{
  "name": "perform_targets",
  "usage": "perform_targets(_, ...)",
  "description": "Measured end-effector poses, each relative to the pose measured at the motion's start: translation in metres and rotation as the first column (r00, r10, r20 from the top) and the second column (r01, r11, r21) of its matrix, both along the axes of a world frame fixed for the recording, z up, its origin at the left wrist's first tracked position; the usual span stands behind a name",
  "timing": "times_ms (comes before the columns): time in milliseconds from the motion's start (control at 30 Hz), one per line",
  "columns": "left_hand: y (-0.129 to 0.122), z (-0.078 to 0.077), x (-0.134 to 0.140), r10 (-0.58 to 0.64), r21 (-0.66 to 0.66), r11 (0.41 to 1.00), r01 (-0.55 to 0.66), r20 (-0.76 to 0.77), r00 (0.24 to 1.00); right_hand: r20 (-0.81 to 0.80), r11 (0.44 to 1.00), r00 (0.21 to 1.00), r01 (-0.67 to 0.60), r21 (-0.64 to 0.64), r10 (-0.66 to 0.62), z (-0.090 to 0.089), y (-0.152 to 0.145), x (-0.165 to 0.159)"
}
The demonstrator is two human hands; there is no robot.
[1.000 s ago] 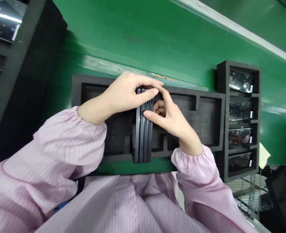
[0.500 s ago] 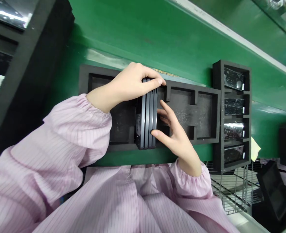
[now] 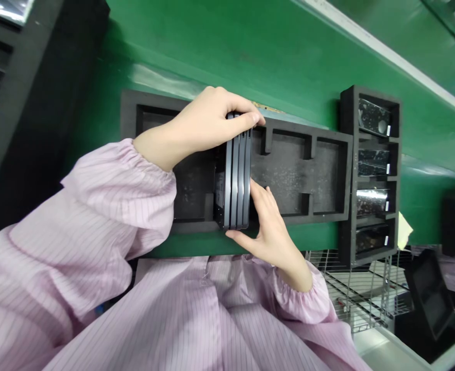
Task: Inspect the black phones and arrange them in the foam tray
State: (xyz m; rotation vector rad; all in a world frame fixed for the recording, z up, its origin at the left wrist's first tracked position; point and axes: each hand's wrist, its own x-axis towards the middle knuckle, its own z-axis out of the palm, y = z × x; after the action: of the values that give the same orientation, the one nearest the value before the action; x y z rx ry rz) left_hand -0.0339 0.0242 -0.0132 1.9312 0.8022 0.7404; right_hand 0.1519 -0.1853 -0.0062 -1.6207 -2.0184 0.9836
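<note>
A stack of several flat black phone-like devices [image 3: 235, 180] stands on edge over the middle of a long black foam tray [image 3: 348, 175]. My left hand [image 3: 206, 121] is closed over the far end of the stack, thumb and fingers wrapped round it. From the near right, my right hand [image 3: 271, 232] holds the stack's near end, its thumb by the near edge and its fingers along the right face. Parts of those fingers are hidden. The tray has recessed compartments; my left forearm covers some of its left part.
At right, a second black tray [image 3: 354, 216] holds several glossy dark panels in separate slots. A large black tray [image 3: 45, 77] stands at left on the green work surface [image 3: 212, 41]. Below right are a wire rack [image 3: 351, 288], a yellow paper [image 3: 404, 231] and a black framed item [image 3: 430, 293].
My right hand has moved left and down, its thumb going from the stack's right face to its near end. My left hand keeps its grip at the far end. The view has shifted slightly.
</note>
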Motion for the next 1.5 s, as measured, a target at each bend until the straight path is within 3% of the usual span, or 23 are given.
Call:
perform_targets(233, -0.001, 0.001, 0.002, 0.002, -0.012, 1.000, -0.002, -0.019, 1.000, -0.080, 0.990, 0.990, 0.114, -0.084, -0.121, 0.011, 0.001, -0.010)
perform_targets(433, -0.001, 0.000, 0.002, 0.007, -0.008, 1.000, -0.007, -0.028, 1.000, -0.046, 0.962, 0.964, 0.258, -0.091, -0.263, 0.010, 0.031, -0.025)
perform_targets(567, 0.000, -0.001, 0.001, -0.017, -0.026, 1.000, 0.018, 0.008, 1.000, -0.076, 0.980, 0.980, 0.177, -0.094, -0.184, 0.008, 0.040, -0.016)
perform_targets(933, 0.005, -0.002, 0.004, -0.082, -0.066, 0.995, 0.081, -0.016, 0.997, -0.047, 0.997, 0.997, -0.054, 0.049, 0.056, -0.004, 0.006, 0.012)
perform_targets(1100, 0.007, -0.004, 0.003, -0.118, -0.100, 0.988, 0.122, 0.043, 0.992, -0.045, 0.992, 0.994, -0.094, 0.087, 0.098, 0.003, 0.000, 0.011)
perform_targets(1267, 0.008, -0.005, 0.001, -0.132, -0.099, 0.986, 0.133, 0.010, 0.991, -0.189, 0.996, 0.982, 0.037, 0.084, -0.020, 0.009, -0.016, -0.005)
perform_targets(1367, 0.008, -0.003, -0.001, -0.138, -0.103, 0.985, 0.137, -0.004, 0.990, -0.328, 0.990, 0.941, 0.114, 0.082, -0.081, 0.003, -0.022, -0.019)
perform_targets(1500, 0.007, 0.000, -0.005, -0.152, -0.166, 0.974, 0.156, 0.039, 0.988, -0.336, 0.976, 0.931, 0.188, 0.109, -0.142, -0.008, -0.020, -0.031)
